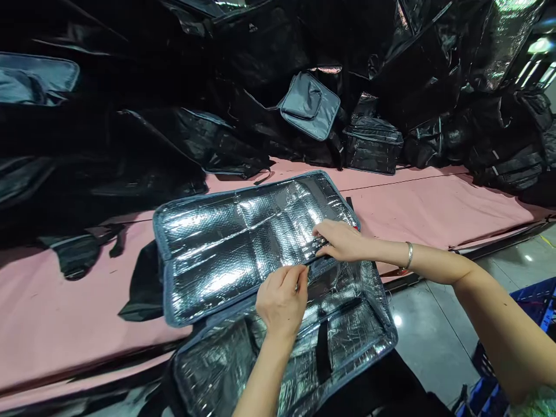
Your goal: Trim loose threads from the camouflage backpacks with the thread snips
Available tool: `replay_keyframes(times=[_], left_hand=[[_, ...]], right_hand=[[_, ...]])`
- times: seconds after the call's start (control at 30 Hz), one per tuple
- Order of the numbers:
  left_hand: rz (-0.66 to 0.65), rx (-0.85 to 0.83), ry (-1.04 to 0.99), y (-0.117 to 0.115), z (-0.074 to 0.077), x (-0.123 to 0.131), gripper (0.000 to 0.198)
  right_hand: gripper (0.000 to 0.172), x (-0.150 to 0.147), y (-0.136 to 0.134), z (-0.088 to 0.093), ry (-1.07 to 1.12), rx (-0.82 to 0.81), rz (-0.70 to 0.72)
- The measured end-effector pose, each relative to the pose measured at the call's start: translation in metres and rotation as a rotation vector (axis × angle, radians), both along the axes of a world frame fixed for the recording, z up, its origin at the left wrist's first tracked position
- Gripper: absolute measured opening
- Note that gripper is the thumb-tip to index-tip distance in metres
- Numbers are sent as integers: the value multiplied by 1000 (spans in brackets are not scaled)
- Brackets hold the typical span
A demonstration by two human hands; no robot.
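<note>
An insulated bag point(208, 237) with shiny silver lining lies opened out, its blue-edged lid panel tipped back on the pink table and its body nearer me, partly over the table's front edge. My left hand point(282, 298) is closed in a pinch at the seam between lid and body. Just to the right and slightly farther away, my right hand point(341, 240) is curled over the lid's near edge, thumb and forefinger a little apart. A small red bit shows behind it; what that hand holds is hidden.
Black bags point(269, 52) are piled along the back of the pink table point(417, 202). A grey-blue bag point(310, 107) and a small black bag point(373, 145) stand behind the opened bag. Blue crates point(532, 301) sit on the tiled floor at right.
</note>
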State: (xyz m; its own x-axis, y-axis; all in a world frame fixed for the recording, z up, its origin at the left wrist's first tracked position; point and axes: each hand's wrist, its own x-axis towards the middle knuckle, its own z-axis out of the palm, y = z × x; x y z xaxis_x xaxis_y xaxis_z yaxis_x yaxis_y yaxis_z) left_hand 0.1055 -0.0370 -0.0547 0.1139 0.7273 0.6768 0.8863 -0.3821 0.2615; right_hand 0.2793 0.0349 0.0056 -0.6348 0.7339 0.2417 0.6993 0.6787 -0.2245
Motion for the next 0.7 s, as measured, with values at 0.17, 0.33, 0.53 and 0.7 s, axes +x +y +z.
replay_keyframes(times=[0.17,0.33,0.53,0.7], left_hand=[[-11,-34,4,-1,5,-1,19],[-8,-43,10,0,3,-3,19],[-19,5,37,2,3,-3,20],[-37,16,-7,-2,4,-3,18]], right_hand=[[12,20,-2,-10,-122,349,148],[26,21,-8,-11,-191,526,253],[31,10,-9,-8,-272,559,310],[25,12,-9,-13,-200,510,252]])
